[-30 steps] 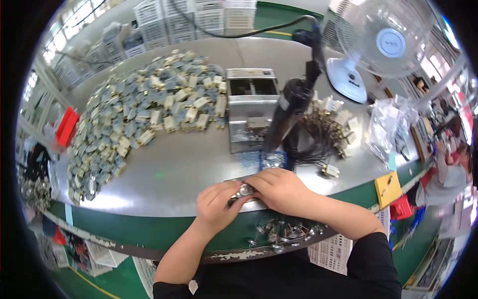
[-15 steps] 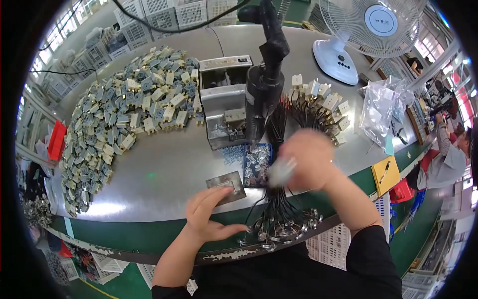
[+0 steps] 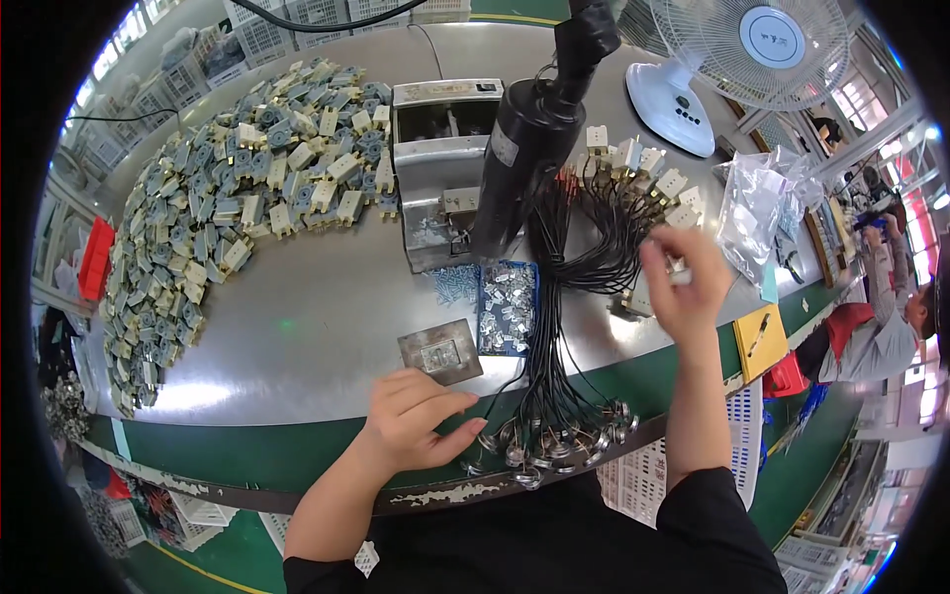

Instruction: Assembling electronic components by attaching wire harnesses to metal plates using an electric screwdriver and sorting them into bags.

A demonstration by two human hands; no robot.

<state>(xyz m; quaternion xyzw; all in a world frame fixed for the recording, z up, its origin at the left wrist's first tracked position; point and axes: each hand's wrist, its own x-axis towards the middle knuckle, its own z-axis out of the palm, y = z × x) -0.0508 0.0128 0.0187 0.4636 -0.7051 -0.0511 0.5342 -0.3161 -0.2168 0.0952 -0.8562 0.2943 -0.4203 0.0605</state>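
Note:
My right hand (image 3: 690, 287) is over the right side of the table, fingers curled round a small pale plastic connector block (image 3: 679, 271), mostly hidden by them. Beside it lie several cream connector blocks (image 3: 673, 184) on a bundle of black cables (image 3: 550, 346). The cables run towards me and end in round metal caps (image 3: 554, 442) at the table edge. My left hand (image 3: 421, 421) holds nothing, thumb apart from the fingers, just in front of a flat metal fixture plate (image 3: 441, 353). A blue tray (image 3: 482, 327) of small metal pieces sits between plate and cables.
A large heap of grey and cream blocks (image 3: 247, 188) covers the left. A metal box-shaped machine (image 3: 432, 213) and a black cylindrical tool (image 3: 524, 148) stand in the middle. Small screws (image 3: 455, 284) lie by the tray. A fan (image 3: 670, 109), plastic bag (image 3: 749, 208) and yellow pad (image 3: 760, 342) are right.
My right hand has moved right, from above the cables beside the tray to the connector blocks, carrying the pale block. My left hand has come off the fixture plate towards me.

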